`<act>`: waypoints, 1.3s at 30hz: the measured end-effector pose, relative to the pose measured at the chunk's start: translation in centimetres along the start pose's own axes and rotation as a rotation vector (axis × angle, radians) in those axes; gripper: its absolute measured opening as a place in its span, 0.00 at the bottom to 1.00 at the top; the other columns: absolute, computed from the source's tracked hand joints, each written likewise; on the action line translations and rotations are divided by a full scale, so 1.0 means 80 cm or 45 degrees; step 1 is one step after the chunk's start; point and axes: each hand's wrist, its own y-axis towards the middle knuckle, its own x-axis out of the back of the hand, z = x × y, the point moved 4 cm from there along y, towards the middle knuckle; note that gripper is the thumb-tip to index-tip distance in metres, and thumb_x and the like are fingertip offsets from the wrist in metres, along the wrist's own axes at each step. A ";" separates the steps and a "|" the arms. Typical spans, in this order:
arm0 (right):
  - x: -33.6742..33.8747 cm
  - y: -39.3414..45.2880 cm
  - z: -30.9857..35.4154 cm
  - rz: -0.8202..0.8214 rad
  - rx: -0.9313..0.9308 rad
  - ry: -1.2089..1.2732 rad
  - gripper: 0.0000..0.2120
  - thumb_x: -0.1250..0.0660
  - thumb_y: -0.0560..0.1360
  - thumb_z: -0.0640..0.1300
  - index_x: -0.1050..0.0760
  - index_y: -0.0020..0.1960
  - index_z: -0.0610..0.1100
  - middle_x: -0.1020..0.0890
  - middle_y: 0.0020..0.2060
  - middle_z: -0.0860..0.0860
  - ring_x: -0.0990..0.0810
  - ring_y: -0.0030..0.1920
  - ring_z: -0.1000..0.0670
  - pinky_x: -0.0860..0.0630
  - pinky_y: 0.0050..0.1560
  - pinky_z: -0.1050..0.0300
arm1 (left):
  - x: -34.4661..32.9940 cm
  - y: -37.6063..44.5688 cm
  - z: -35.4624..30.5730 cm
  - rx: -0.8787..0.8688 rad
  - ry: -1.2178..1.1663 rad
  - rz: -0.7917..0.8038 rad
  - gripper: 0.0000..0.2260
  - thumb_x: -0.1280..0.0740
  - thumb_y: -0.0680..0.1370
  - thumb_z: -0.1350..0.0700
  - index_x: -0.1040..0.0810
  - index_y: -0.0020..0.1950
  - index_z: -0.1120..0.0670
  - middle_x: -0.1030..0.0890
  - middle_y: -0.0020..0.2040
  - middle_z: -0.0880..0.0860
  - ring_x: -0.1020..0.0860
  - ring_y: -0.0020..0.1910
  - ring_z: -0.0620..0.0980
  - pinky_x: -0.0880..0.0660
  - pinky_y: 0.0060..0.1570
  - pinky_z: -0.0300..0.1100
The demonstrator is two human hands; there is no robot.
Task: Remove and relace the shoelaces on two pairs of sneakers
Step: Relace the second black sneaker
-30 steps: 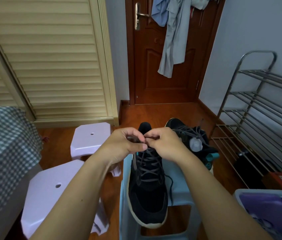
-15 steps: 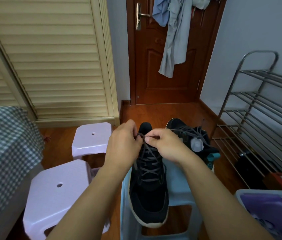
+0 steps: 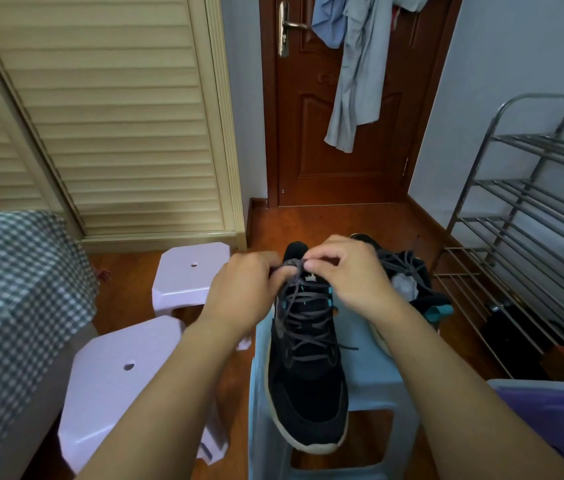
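A black sneaker (image 3: 308, 386) with a cream sole and grey laces (image 3: 303, 320) lies toe-towards-me on a pale blue stool (image 3: 367, 375). Both hands work at the top of its tongue. My left hand (image 3: 242, 292) pinches a lace strand at the left of the collar. My right hand (image 3: 349, 275) pinches the lace just right of it, fingers curled. One loose lace end trails off to the right of the shoe. A second black sneaker (image 3: 412, 282) with teal trim lies behind my right hand, partly hidden.
Two lilac stools (image 3: 190, 271) (image 3: 117, 375) stand to the left on the wooden floor. A checked bedcover (image 3: 14, 299) fills the left edge. A metal shoe rack (image 3: 529, 237) lines the right wall. A purple-lined box (image 3: 550, 417) sits at the lower right.
Both hands have shifted slightly right and stay together at the shoe's top, working the lace. The sneaker has not moved.
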 end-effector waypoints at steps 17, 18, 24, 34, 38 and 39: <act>0.000 -0.013 -0.027 -0.282 -0.082 -0.363 0.07 0.36 0.78 0.36 0.23 0.46 0.46 0.18 0.37 0.49 0.19 0.40 0.46 0.23 0.41 0.48 | -0.019 -0.057 0.027 0.286 -0.543 0.380 0.20 0.41 0.85 0.46 0.20 0.45 0.59 0.25 0.49 0.55 0.24 0.48 0.48 0.31 0.48 0.36; -0.002 -0.012 -0.029 -0.275 -0.079 -0.410 0.06 0.35 0.78 0.36 0.22 0.47 0.45 0.18 0.37 0.48 0.20 0.40 0.45 0.23 0.40 0.48 | -0.019 -0.058 0.029 0.305 -0.572 0.385 0.21 0.40 0.85 0.46 0.19 0.44 0.59 0.24 0.49 0.56 0.23 0.48 0.49 0.28 0.49 0.40; -0.015 -0.011 0.002 -0.134 -0.513 1.036 0.09 0.43 0.84 0.36 0.24 0.56 0.42 0.16 0.39 0.49 0.15 0.44 0.50 0.19 0.51 0.56 | -0.026 -0.065 0.024 0.394 -0.602 0.331 0.21 0.42 0.85 0.43 0.21 0.37 0.50 0.22 0.43 0.52 0.23 0.43 0.48 0.28 0.48 0.46; -0.010 -0.024 0.000 -0.032 -0.448 0.615 0.15 0.47 0.84 0.34 0.23 0.50 0.44 0.24 0.31 0.54 0.23 0.34 0.54 0.25 0.49 0.57 | -0.033 -0.065 0.027 0.336 -0.345 0.188 0.17 0.39 0.85 0.47 0.22 0.41 0.55 0.22 0.38 0.52 0.21 0.40 0.54 0.24 0.43 0.47; 0.031 -0.042 0.015 0.304 -0.347 0.168 0.26 0.39 0.76 0.29 0.23 0.64 0.55 0.22 0.62 0.59 0.26 0.64 0.60 0.32 0.67 0.60 | -0.027 -0.089 -0.013 0.307 -0.417 -0.044 0.20 0.35 0.81 0.43 0.32 0.70 0.49 0.31 0.64 0.52 0.28 0.62 0.54 0.28 0.64 0.52; 0.050 -0.049 0.014 0.233 -0.333 0.058 0.26 0.37 0.76 0.29 0.23 0.65 0.55 0.25 0.63 0.58 0.27 0.64 0.59 0.33 0.67 0.61 | -0.028 -0.098 -0.032 0.250 -0.351 -0.065 0.26 0.34 0.79 0.41 0.36 0.74 0.48 0.34 0.66 0.53 0.30 0.65 0.55 0.29 0.65 0.53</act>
